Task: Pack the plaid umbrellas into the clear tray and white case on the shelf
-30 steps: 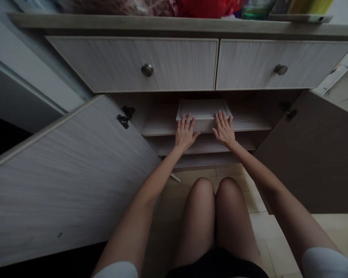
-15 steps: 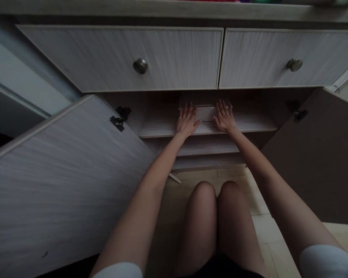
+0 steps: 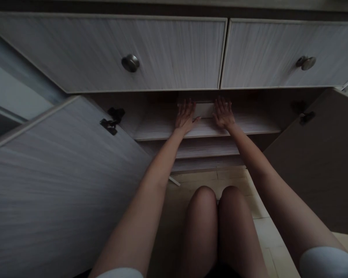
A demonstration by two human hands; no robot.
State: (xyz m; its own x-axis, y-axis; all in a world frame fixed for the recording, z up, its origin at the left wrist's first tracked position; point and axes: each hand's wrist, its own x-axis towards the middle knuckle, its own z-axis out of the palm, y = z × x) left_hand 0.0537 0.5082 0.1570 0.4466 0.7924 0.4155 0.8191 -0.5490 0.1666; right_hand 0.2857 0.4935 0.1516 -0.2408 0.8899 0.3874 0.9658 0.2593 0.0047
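Observation:
A pale box (image 3: 204,110) sits on the upper shelf (image 3: 159,125) inside the cabinet, its front face showing between my hands. My left hand (image 3: 186,116) lies with fingers stretched against the left part of the box's front. Against its right part rests my right hand (image 3: 224,114), palm forward and fingers extended. Neither hand is wrapped around the box. Its top and back are lost in the shade under the drawers.
Two cabinet doors stand wide, the left door (image 3: 63,185) and the right door (image 3: 316,162). Above are a left drawer (image 3: 168,54) and a right drawer (image 3: 266,54) with round knobs. A lower shelf (image 3: 208,148) and tiled floor (image 3: 197,177) lie below.
The box has moved a little deeper into the shelf, with both hands following against its front. The camera view has come closer and tilted down.

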